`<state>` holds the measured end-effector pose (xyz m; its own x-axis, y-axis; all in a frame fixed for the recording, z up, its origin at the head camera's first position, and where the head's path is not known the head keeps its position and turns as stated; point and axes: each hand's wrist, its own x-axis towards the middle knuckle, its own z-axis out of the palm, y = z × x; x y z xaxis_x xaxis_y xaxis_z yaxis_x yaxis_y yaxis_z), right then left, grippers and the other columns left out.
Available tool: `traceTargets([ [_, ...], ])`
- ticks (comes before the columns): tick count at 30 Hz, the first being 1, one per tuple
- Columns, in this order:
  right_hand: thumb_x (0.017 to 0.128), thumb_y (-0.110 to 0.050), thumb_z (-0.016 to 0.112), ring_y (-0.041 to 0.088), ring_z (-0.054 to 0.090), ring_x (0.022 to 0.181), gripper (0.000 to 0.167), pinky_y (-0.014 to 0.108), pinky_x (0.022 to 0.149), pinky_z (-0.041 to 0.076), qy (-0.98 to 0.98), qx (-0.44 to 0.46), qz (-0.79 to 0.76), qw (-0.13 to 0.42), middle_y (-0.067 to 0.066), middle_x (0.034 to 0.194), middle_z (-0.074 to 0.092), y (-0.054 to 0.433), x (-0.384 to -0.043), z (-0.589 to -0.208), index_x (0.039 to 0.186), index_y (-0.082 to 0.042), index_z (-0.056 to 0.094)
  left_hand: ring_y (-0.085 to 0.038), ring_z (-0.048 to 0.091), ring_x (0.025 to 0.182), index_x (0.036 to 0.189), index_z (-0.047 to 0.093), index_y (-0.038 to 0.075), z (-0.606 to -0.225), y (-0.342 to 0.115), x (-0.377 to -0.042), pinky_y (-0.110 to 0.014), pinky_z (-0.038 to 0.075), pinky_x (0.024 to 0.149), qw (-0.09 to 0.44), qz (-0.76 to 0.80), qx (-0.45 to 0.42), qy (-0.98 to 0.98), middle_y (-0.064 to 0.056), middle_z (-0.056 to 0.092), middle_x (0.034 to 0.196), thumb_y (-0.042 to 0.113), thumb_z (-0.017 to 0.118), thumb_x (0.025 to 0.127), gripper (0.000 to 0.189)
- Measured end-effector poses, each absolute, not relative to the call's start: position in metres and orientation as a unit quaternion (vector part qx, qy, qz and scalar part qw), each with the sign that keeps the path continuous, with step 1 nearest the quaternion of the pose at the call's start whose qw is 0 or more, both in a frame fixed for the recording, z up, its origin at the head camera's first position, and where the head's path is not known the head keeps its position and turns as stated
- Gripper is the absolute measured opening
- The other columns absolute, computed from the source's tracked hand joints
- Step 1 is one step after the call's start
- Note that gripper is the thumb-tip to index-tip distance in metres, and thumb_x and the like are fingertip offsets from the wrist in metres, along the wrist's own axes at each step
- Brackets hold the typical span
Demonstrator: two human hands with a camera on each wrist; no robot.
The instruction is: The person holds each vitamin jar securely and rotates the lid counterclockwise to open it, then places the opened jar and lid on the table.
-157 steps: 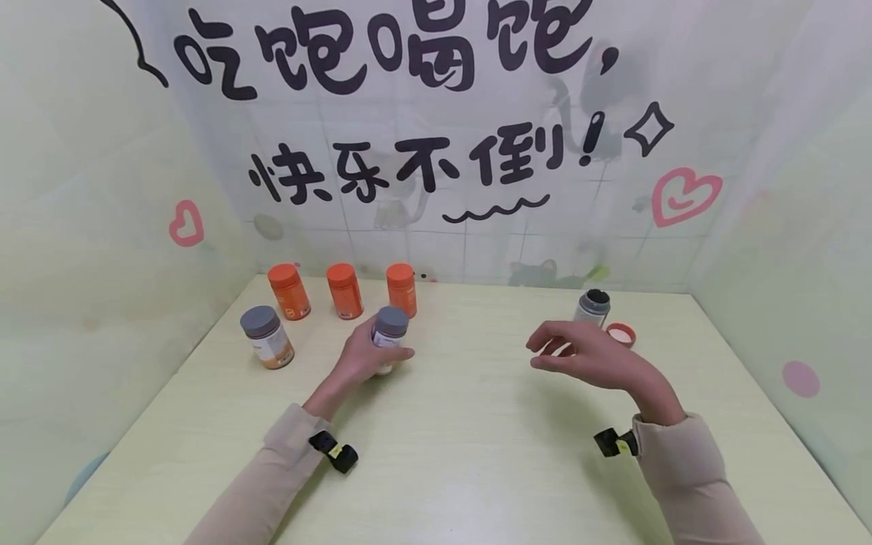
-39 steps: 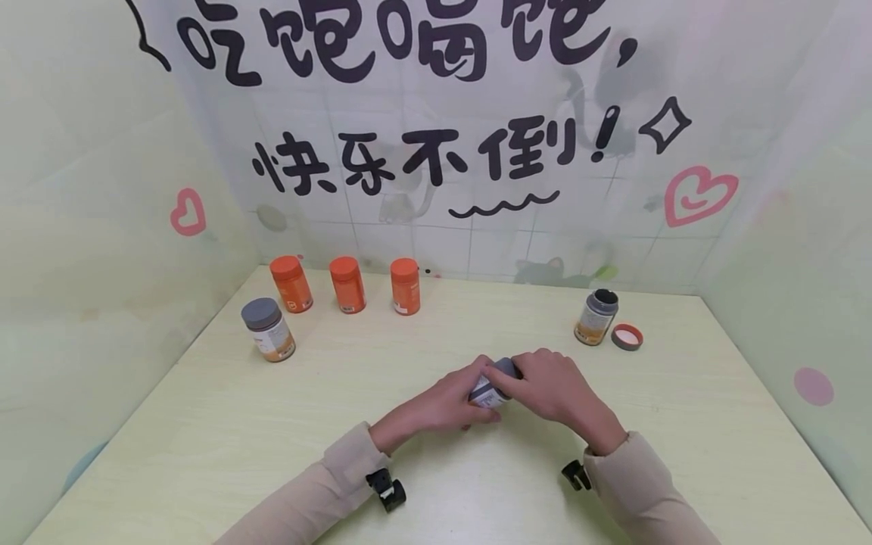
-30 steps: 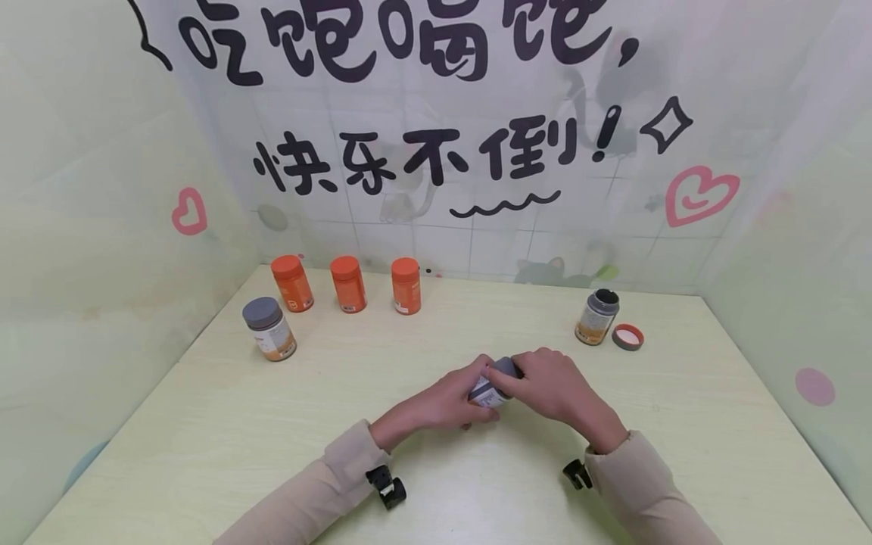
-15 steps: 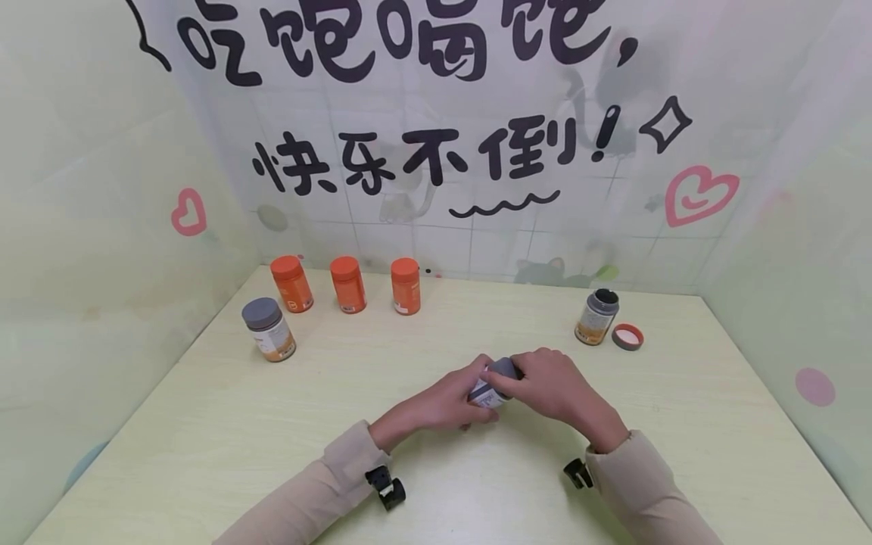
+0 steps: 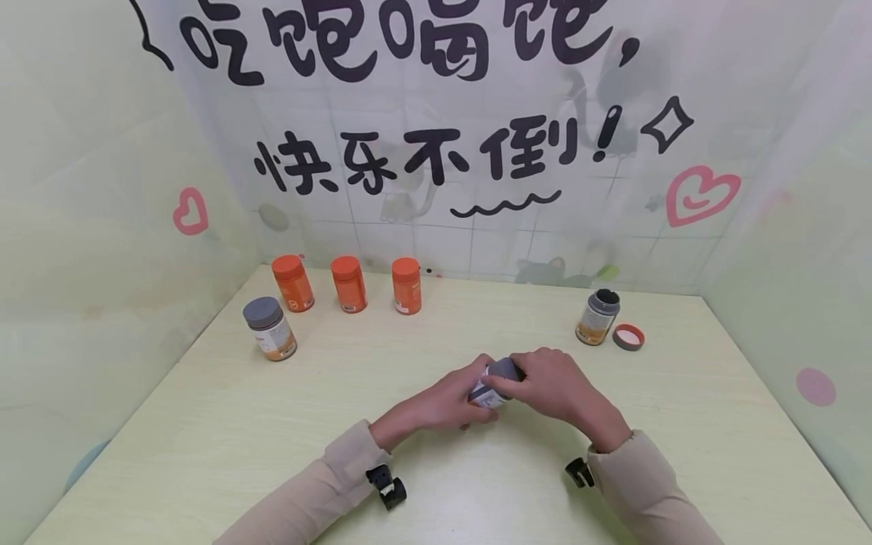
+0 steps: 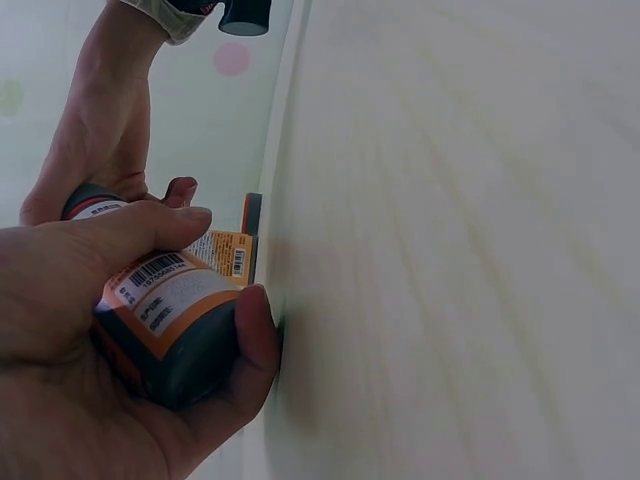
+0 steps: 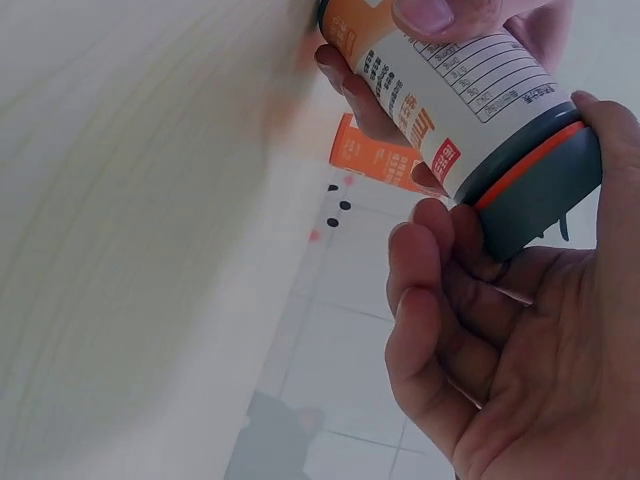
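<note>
Near the middle of the table in the head view, my two hands hold a jar [image 5: 485, 395] with a white and orange label, tilted to the right. My left hand [image 5: 450, 397] grips its body, thumb on one side and fingers on the other. My right hand [image 5: 555, 382] grips the grey lid [image 5: 505, 369], its thumb along the lid's side. In the right wrist view the lid [image 7: 545, 190] sits on the jar's end, with an orange ring showing at its edge. The left wrist view shows the jar's dark base [image 6: 195, 365] in my left palm.
Three orange jars [image 5: 350, 284] stand in a row at the back left, with a grey-lidded jar [image 5: 270, 331] before them. At the back right stands a lidless jar [image 5: 595, 319], a lid [image 5: 628, 337] lying beside it, its inside facing up.
Since the oldest frame, my left hand has brought the jar rightward to the table's middle, and my right hand has come onto its lid. Over the last second the hands have barely moved.
</note>
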<state>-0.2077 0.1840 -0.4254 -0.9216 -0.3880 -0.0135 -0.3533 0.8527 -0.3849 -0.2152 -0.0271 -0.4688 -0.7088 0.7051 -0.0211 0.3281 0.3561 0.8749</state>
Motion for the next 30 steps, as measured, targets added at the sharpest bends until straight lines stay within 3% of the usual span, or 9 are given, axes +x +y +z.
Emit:
traceTargets([
  [8,0.094,-0.068,0.058,0.013,0.049,0.060,0.048,0.028,0.055,0.037,0.958,-0.209,-0.192,0.044,-0.004,0.067,0.054,0.1847,-0.2078,-0.4259,0.080,-0.022,0.057,-0.011,0.059,0.073,0.130,0.043,0.018,-0.4684,-0.0288,-0.2159,-0.022,0.050,0.050,0.209,0.475,0.321,0.792,-0.006,0.059,0.109,0.009,0.070,0.095,0.046],
  [14,0.094,-0.069,0.055,0.014,0.049,0.060,0.050,0.030,0.055,0.037,0.961,-0.206,-0.180,0.042,-0.003,0.067,0.054,0.1845,-0.2076,-0.4268,0.082,-0.021,0.057,-0.011,0.060,0.077,0.130,0.043,0.020,-0.4685,-0.0287,-0.2156,-0.022,0.051,0.051,0.210,0.470,0.317,0.797,-0.006,0.059,0.111,0.010,0.070,0.095,0.045],
  [21,0.093,-0.074,0.052,0.013,0.044,0.054,0.055,0.029,0.050,0.031,0.971,-0.188,-0.149,0.004,-0.005,0.060,0.048,0.1854,-0.2059,-0.4250,0.075,-0.022,0.055,-0.014,0.061,0.083,0.131,0.044,0.018,-0.4690,-0.0273,-0.2150,-0.023,0.052,0.052,0.212,0.467,0.312,0.800,-0.009,0.058,0.115,0.010,0.071,0.095,0.046],
  [30,0.093,-0.067,0.058,0.012,0.047,0.057,0.047,0.029,0.053,0.035,0.965,-0.194,-0.174,0.030,-0.006,0.062,0.051,0.1888,-0.2059,-0.4198,0.077,-0.023,0.056,-0.014,0.061,0.082,0.131,0.045,0.018,-0.4669,-0.0269,-0.2140,-0.023,0.052,0.052,0.211,0.469,0.305,0.801,-0.010,0.059,0.115,0.011,0.072,0.094,0.047],
])
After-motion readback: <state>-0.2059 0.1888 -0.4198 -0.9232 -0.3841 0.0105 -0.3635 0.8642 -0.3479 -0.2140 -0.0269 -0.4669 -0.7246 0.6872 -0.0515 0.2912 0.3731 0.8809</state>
